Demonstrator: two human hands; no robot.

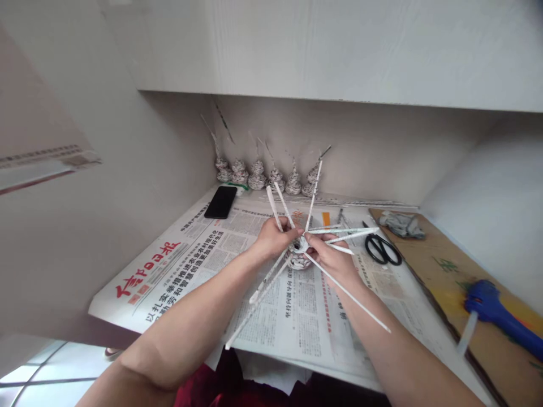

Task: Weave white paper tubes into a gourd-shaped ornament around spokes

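Note:
Between my hands is a small round woven piece [299, 260] made of rolled newspaper strips, with a hole at its top. Several pale paper strips [352, 298] fan out from it in all directions. My left hand [276, 234] is closed on its left side, thumb at the rim by the hole. My right hand [333, 255] pinches the right side, with strips passing over and between its fingers. The palms and the underside of the piece are hidden.
Newspaper [186, 282] covers the desk. Several gourd-shaped woven pieces [257, 175] line the back wall. A black phone [221, 202] lies left; black scissors [382, 249], a cardboard sheet [428, 265], a crumpled cloth-like bundle [401, 224] and a blue glue gun [503, 316] are right.

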